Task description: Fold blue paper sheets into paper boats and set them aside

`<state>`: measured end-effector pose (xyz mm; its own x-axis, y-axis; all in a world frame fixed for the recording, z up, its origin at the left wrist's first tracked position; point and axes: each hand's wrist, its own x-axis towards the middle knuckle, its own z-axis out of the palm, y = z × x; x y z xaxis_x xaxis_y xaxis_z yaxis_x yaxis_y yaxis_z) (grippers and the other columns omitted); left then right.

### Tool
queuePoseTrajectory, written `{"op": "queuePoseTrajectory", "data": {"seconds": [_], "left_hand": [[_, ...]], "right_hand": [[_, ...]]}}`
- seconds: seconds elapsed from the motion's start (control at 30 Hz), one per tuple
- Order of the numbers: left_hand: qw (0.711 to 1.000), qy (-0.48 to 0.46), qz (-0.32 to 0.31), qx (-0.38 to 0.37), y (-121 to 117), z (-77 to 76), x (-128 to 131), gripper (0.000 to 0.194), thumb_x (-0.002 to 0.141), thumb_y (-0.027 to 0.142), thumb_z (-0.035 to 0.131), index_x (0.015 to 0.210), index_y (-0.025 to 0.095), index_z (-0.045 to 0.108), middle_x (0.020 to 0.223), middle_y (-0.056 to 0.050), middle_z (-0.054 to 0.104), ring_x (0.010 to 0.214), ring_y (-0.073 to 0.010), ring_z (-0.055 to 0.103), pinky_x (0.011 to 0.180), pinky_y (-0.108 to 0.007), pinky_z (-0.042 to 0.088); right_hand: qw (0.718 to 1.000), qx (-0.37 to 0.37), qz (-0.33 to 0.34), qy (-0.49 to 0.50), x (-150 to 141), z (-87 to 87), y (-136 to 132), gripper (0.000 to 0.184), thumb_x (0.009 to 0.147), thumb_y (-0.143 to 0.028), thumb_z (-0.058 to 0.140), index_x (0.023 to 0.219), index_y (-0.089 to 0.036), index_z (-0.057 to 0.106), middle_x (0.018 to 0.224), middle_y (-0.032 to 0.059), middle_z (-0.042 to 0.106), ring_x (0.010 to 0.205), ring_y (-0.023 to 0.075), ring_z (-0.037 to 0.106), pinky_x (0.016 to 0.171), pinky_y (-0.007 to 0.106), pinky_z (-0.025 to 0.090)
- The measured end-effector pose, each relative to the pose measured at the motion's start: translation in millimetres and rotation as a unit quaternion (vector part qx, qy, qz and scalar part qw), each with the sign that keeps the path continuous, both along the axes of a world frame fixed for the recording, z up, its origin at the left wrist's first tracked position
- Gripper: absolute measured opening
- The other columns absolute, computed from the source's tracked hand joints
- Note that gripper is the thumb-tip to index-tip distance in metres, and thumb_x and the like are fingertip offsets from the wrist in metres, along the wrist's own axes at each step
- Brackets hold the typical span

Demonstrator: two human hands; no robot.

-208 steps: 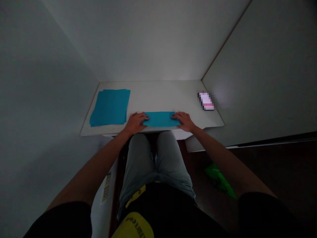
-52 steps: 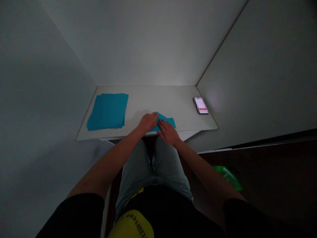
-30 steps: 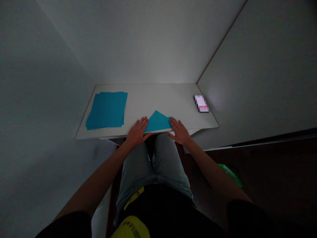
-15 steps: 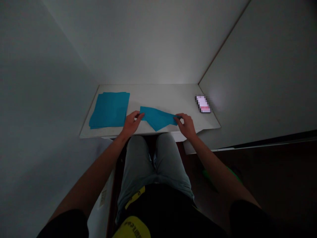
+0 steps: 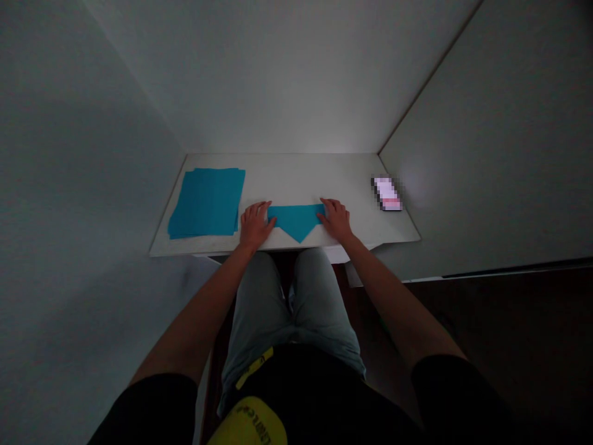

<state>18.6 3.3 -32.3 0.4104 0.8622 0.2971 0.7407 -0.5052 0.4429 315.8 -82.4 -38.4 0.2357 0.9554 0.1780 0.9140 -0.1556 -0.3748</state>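
A folded sheet of blue paper lies near the front edge of the white tabletop, its long straight side at the back and a triangular point towards me. My left hand holds its left end, fingertips at the back corner and thumb on the nearer part. At the right end, my right hand holds the paper in the same way, thumb on its surface and fingers curved round the corner. Left of my left hand rests a slightly uneven stack of blue paper.
A phone, blurred by pixels, lies at the right side of the white tabletop. Walls close in behind and to the left, and a pale panel stands on the right. My legs are under the front edge.
The folded paper has gone from tilted and slightly raised to level and flat. Both hands have moved from pinching its ends to resting round them, closer together.
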Motion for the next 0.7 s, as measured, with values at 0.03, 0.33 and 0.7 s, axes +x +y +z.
{"op": "queuePoseTrajectory", "data": {"seconds": [0.03,0.33,0.7], "left_hand": [[1.0,-0.002,-0.023,0.004,1.0,-0.5,-0.5,0.047,0.104,0.036,0.062,0.15,0.026,0.063,0.155,-0.012,0.063,0.145,-0.0357,0.052,0.12,-0.056,0.043],[0.968,0.013,-0.252,-0.01,-0.2,-4.4,-28.3,0.04,0.107,0.035,0.057,0.142,0.025,0.072,0.149,-0.01,0.071,0.144,-0.0273,0.062,0.128,-0.055,0.042],[0.929,0.076,-0.357,-0.061,-7.8,0.9,-63.1,0.049,0.103,0.036,0.065,0.152,0.033,0.063,0.157,-0.006,0.064,0.146,-0.0238,0.061,0.132,-0.058,0.033]], "right_hand": [[1.0,0.009,0.011,0.002,0.8,-0.7,-1.1,0.052,0.107,-0.043,0.054,0.158,-0.03,0.055,0.159,0.0156,0.054,0.137,0.0397,0.052,0.108,0.059,0.046],[0.981,0.0,0.192,-0.024,12.2,5.8,-24.3,0.037,0.114,-0.035,0.045,0.14,-0.031,0.072,0.152,0.0063,0.069,0.141,0.0284,0.06,0.109,0.05,0.043],[0.938,-0.049,0.344,-0.007,38.7,20.9,-67.6,0.054,0.105,-0.044,0.067,0.158,-0.039,0.058,0.162,0.0056,0.059,0.146,0.0315,0.059,0.11,0.052,0.042]]}}
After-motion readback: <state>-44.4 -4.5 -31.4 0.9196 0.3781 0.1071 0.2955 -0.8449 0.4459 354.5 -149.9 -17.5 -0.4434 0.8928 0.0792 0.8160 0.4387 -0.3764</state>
